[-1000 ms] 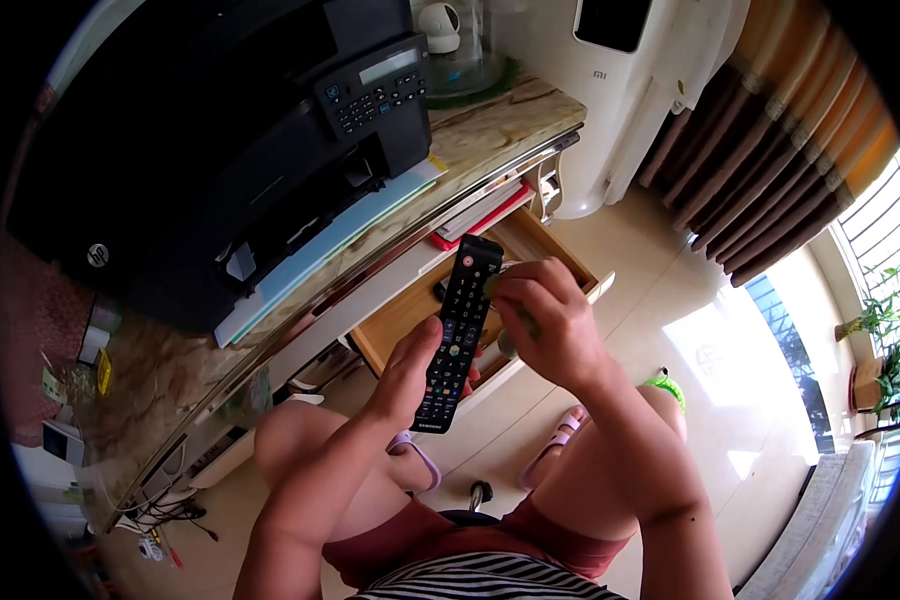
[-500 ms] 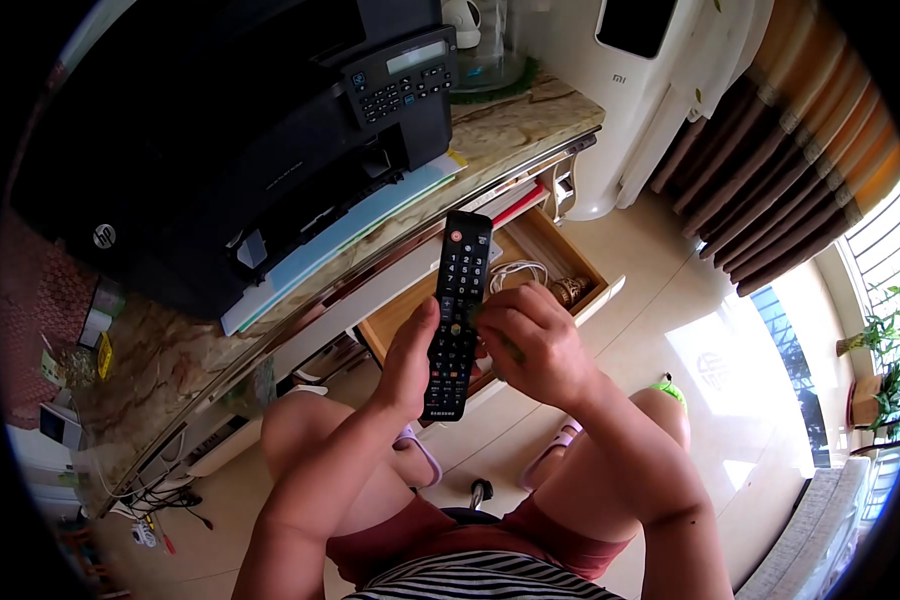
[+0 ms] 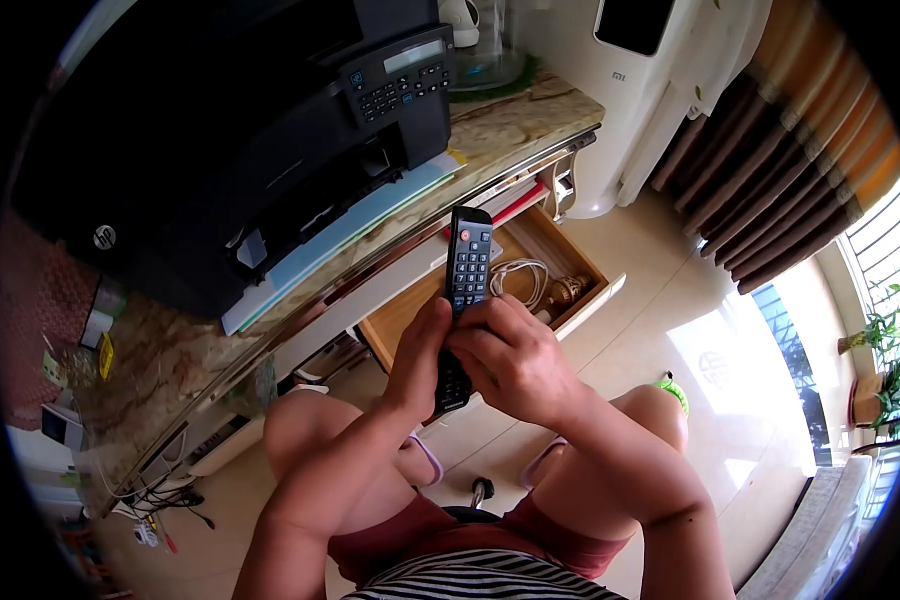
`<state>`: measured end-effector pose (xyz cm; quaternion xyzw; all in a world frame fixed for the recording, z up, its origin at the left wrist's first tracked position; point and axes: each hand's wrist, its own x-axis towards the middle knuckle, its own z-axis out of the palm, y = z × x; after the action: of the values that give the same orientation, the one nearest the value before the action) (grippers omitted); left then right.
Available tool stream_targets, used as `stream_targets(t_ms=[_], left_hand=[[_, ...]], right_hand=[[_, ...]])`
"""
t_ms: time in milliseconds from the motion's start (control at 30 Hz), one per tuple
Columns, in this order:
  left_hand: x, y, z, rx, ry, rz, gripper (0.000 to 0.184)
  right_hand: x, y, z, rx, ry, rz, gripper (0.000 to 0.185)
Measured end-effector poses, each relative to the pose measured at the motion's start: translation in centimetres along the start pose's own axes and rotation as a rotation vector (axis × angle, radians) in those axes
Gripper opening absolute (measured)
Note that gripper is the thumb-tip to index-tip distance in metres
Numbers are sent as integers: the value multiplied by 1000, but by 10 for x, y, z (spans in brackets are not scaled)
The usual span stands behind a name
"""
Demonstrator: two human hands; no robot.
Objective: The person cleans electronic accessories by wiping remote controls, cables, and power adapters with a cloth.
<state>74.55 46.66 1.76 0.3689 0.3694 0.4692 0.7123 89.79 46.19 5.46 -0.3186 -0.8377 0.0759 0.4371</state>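
Note:
A black TV remote control (image 3: pixel 469 265) stands out in front of me, its number buttons facing me and its far end pointing at the cabinet. My left hand (image 3: pixel 417 350) is closed along its left side and holds it. Across its middle buttons lies my right hand (image 3: pixel 515 355), fingers curled and pressed together. Whatever those fingers hold, if anything, is hidden. Below both hands the remote's lower end shows. Under the remote, a pulled-out wooden drawer (image 3: pixel 410 310) contains a white cable (image 3: pixel 522 270) and a brownish coiled item (image 3: pixel 568 290).
A black printer (image 3: pixel 300 160) with blue paper (image 3: pixel 320 250) under it stands on the marble-topped cabinet (image 3: pixel 530 105). To the right are a white appliance (image 3: pixel 615 90), brown curtains (image 3: pixel 770 190) and potted plants (image 3: pixel 870 390). Cables (image 3: pixel 165 490) hang at lower left.
My right hand has moved left and down over the remote's middle, covering buttons that showed before. The remote has tilted slightly. A bit of green at my right fingers no longer shows.

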Motion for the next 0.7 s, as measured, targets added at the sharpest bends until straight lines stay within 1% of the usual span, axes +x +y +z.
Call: stream_targets(t_ms=[67, 133, 200, 267, 333, 400, 533, 600, 700], left_hand=[[1, -2, -1, -31, -9, 13, 45], [1, -1, -2, -63, -17, 25, 46], [0, 4, 1, -82, -58, 29, 41], [-2, 8, 4, -64, -38, 25, 42], [-2, 8, 6, -44, -21, 21, 42], [0, 7, 6, -17, -17, 53, 50], [0, 6, 0, -41, -18, 53, 52], [-1, 8, -3, -17, -19, 50, 53], [-2, 12, 1, -1, 18, 61, 53]], right_hand=[[-1, 2, -2, 24, 9, 68, 22], [-7, 8, -5, 9, -7, 91, 21], [-10, 13, -7, -9, -22, 115, 21], [-11, 16, -9, -53, -27, 163, 15], [-7, 12, -10, -46, -25, 166, 15], [-3, 10, -8, 38, 18, 98, 20], [-4, 9, -5, 53, 29, 115, 23], [-8, 9, -6, -9, 15, 154, 28], [-9, 7, -10, -42, -17, 128, 30]])
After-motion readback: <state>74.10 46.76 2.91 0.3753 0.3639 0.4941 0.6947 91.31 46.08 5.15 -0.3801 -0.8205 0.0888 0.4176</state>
